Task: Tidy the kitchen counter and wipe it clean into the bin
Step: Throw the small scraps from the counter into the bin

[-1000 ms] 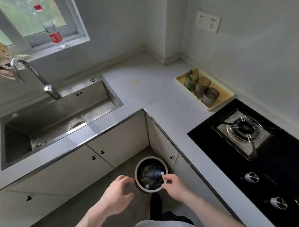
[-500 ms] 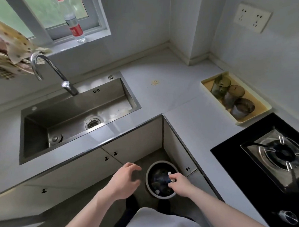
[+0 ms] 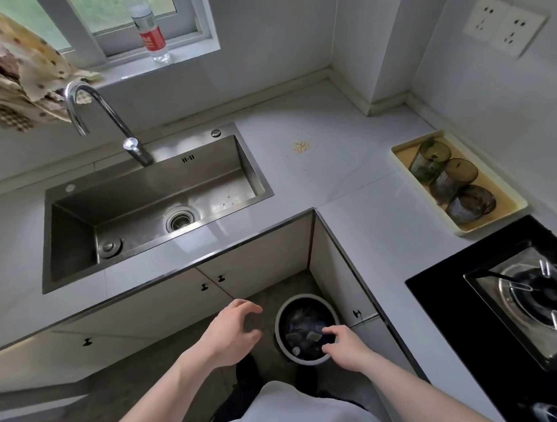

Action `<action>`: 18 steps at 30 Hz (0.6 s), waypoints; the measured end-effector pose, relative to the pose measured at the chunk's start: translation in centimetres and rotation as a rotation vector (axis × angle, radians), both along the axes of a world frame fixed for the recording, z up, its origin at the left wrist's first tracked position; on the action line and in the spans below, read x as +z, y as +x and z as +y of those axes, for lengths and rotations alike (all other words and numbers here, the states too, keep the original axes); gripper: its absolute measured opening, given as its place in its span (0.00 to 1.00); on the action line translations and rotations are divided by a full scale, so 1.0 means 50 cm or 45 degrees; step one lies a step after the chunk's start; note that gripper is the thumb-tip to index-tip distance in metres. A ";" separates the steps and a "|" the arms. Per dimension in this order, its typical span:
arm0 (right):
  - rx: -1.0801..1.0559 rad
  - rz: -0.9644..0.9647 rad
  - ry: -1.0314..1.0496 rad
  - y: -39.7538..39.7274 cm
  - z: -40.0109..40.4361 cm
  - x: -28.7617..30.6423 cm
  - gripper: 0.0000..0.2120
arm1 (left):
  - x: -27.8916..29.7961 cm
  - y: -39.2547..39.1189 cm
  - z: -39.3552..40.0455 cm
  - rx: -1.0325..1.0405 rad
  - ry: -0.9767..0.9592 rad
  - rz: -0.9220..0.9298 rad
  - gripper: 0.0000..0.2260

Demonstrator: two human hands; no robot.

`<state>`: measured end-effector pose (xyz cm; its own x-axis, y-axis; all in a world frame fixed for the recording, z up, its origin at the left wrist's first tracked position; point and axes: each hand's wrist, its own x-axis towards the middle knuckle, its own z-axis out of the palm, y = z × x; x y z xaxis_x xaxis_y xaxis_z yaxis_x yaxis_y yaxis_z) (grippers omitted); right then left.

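A single wide-angle view comes from the person's head, looking forward and steeply down into the inner corner of an L-shaped counter (image 3: 359, 181). It sits high above the bin (image 3: 306, 329), which lies low in the frame, just right of centre, on the floor. The sink (image 3: 149, 203) lies up and left of the bin, the stove (image 3: 511, 299) to the bin's right, the window (image 3: 128, 22) far above it at the top edge. Straight lines bow towards the edges. No second view shares the scene.

Counter (image 3: 349, 182) w/ crumbs (image 3: 301, 147), glasses tray (image 3: 513, 215), hob (image 3: 440, 286).
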<state>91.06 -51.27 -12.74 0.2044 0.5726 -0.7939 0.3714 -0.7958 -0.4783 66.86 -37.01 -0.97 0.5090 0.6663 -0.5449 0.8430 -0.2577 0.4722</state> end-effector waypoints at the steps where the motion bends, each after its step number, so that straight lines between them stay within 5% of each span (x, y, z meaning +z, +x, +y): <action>1: 0.013 -0.011 0.019 0.002 -0.003 0.003 0.25 | 0.002 -0.004 0.000 0.007 0.001 -0.006 0.21; 18: 0.228 0.132 0.576 -0.134 0.243 0.237 0.24 | 0.106 -0.151 0.082 0.301 0.215 -0.216 0.19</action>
<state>84.37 -39.10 -0.91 0.0044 0.8833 -0.4687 0.4159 -0.4279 -0.8025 59.29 -32.92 4.31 0.4038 0.8504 -0.3374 0.8017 -0.1512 0.5784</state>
